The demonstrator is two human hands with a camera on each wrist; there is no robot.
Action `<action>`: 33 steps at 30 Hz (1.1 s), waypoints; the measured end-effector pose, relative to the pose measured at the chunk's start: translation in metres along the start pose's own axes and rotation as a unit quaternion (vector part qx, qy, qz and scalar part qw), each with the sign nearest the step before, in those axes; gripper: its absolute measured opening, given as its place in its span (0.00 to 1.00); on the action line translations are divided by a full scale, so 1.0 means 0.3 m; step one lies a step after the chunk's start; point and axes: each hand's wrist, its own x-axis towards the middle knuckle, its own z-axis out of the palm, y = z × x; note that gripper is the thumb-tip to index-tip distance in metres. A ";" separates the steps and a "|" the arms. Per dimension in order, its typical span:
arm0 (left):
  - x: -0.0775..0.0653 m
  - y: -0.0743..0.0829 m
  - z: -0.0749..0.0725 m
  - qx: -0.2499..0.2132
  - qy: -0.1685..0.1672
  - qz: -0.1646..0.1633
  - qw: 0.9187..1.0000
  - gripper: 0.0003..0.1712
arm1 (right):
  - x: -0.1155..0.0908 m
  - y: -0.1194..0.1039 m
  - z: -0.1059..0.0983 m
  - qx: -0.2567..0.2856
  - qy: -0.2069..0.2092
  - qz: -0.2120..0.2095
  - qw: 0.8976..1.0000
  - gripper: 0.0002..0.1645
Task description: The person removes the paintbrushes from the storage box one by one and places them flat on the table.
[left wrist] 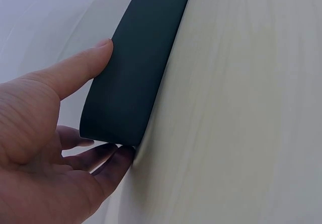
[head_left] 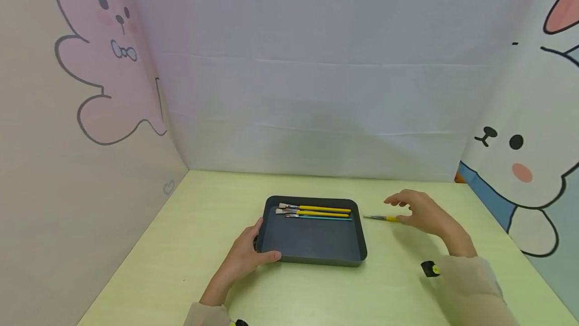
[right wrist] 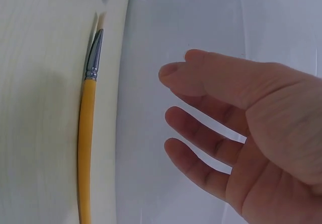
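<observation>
Locate loose yellow paintbrush (right wrist: 86, 128) flat on surface (head_left: 316, 296), below and left of right grip (head_left: 422, 214), the nearer of two; long axis roughly left-right, bristles toward tray (head_left: 318, 260). Note right grip with fingers loosely parted, holding nothing, apart from paintbrush. Note left grip (head_left: 246, 253) clasping tray at near-left corner.

One dark tray (head_left: 312, 243); inside it, at least two yellow-handled brushes (head_left: 323, 214) and one teal-handled brush (head_left: 323, 218); right of it, one more yellow brush (right wrist: 85, 133) and one right hand (head_left: 424, 214); at its left, one left hand (head_left: 244, 255).
</observation>
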 end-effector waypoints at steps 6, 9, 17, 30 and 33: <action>-0.002 -0.002 -0.001 0.000 0.000 -0.001 1.000 0.67 | 0.006 -0.040 0.001 0.021 0.000 -0.017 1.000 0.28; -0.003 -0.003 0.000 0.001 -0.001 0.000 1.000 0.67 | 0.010 -0.055 0.008 0.033 -0.003 -0.024 0.999 0.29; -0.006 -0.001 0.002 -0.003 -0.002 0.002 1.000 0.67 | 0.039 -0.102 0.022 0.056 -0.015 -0.035 0.998 0.28; 0.000 -0.004 0.002 -0.001 0.000 0.002 1.000 0.67 | 0.160 -0.199 0.047 0.063 -0.061 -0.070 0.994 0.27; 0.002 -0.007 0.004 -0.001 0.001 0.003 1.000 0.67 | 0.195 -0.216 0.059 0.064 -0.077 -0.078 0.992 0.27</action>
